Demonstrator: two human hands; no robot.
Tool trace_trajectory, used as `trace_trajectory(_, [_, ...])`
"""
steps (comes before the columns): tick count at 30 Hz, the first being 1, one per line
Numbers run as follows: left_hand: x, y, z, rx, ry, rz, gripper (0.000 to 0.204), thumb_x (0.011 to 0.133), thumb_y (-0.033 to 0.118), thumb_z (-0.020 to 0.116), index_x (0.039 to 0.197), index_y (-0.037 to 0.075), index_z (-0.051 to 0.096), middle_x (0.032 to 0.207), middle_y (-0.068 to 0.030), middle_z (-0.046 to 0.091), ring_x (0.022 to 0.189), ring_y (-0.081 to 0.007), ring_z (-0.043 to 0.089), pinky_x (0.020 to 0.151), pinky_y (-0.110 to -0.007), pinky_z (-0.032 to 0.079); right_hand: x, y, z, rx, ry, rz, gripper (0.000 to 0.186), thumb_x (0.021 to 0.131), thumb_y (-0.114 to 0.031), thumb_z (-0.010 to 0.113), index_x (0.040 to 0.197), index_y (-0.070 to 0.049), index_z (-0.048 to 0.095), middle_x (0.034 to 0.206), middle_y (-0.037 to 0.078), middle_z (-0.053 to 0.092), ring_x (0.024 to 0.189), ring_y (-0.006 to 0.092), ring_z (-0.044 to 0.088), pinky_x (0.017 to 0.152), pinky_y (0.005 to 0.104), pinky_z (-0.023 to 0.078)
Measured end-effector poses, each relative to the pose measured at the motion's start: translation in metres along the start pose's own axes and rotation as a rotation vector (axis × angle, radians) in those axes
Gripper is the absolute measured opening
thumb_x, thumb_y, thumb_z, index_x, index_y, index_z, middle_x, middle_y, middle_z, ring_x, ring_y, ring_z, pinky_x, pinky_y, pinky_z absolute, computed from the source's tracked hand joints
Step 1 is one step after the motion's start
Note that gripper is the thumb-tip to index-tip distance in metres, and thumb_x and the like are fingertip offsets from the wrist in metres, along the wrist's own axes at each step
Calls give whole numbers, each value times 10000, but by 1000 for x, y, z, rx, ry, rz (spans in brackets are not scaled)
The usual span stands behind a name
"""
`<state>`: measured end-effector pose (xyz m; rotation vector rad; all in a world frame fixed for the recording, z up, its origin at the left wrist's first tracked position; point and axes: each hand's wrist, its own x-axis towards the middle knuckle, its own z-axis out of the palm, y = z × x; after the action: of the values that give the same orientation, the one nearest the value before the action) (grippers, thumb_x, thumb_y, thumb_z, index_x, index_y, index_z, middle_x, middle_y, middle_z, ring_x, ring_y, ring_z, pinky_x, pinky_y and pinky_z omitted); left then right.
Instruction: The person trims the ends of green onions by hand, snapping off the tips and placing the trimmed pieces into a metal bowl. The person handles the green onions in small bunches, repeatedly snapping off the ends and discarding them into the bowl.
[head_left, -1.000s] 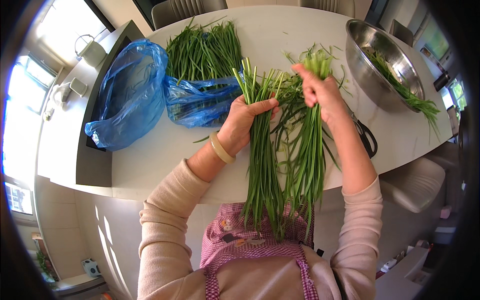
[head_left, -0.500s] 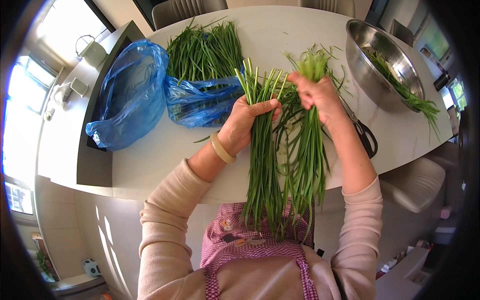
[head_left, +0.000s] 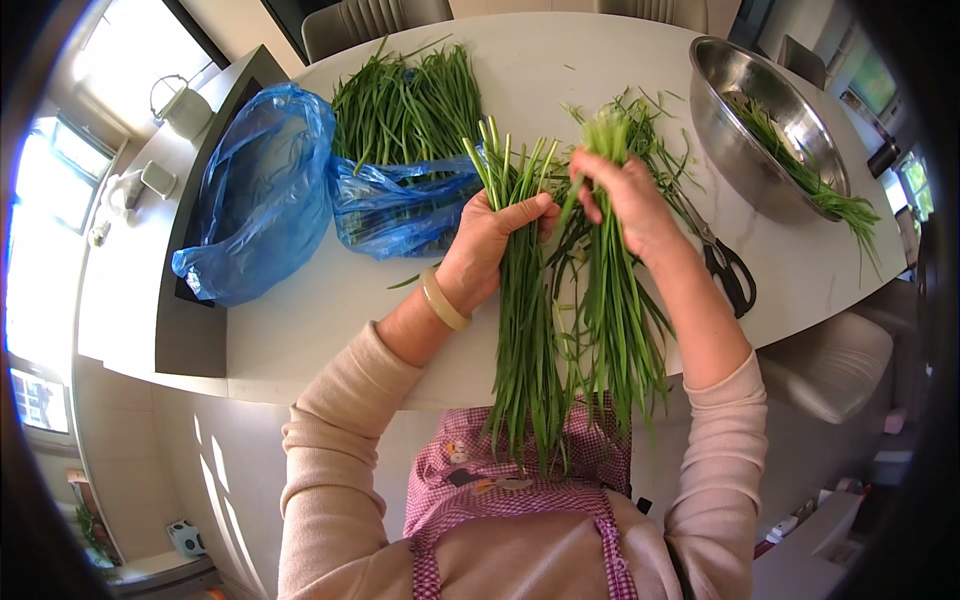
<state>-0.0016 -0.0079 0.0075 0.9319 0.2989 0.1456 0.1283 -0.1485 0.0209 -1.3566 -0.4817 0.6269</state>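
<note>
Closest in, a checked apron (head_left: 435, 500) at the table's (head_left: 270, 340) near edge, w/ leaf tips spilling past that edge over it. L hand (head_left: 485, 240): thumb pressed across, fingers wrapped round the L bunch (head_left: 525, 320) of greens, stalk ends up toward the far edge. R hand (head_left: 630, 200): fingers curled round the R bunch (head_left: 620, 310), just below its pale ends; how tight, can't tell. Risk here: a slack R grip & the overhanging leaves' weight could pull stems off the near edge. Loose scraps (head_left: 567, 320) btw. the bunches might tangle in too. Scissors (head_left: 735, 280) toward the right edge, black handles nr the R forearm; a careless elbow could knock 'em. Farther out: blue bag (head_left: 265, 200) by the left edge, big pile of greens (head_left: 410, 105) nr the far edge, steel bowl (head_left: 740, 160) far right, its leaves draped over the rim; a bump could drag those out. Beyond the far edge, chairs (head_left: 375, 22).
</note>
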Motion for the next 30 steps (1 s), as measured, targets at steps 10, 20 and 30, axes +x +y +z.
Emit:
trace_trajectory(10, [0,-2,-1,52,-27,41,120,860,64,666,966,36,616,867,-64,669,718,-151,643,654,-271,533,-8,-2,10,-23,-54,-23,138,841,-179,690,858,-71,606,570,-57,462,430,39,425,392,230,374])
trace_trajectory(20, [6,-2,-9,-20,-26,15,125,850,54,677,955,57,609,869,-54,668,763,-135,642,683,-249,529,-2,1,-1,113,-85,18,118,845,-169,658,859,-72,592,624,-42,482,448,45,422,422,238,401])
trace_trajectory(30, [2,-5,1,190,39,139,177,796,35,736,908,61,602,773,-7,611,647,-103,574,586,-232,470,-5,6,7,9,-3,-57,119,849,-162,649,803,-90,568,604,-48,472,438,51,412,410,241,378])
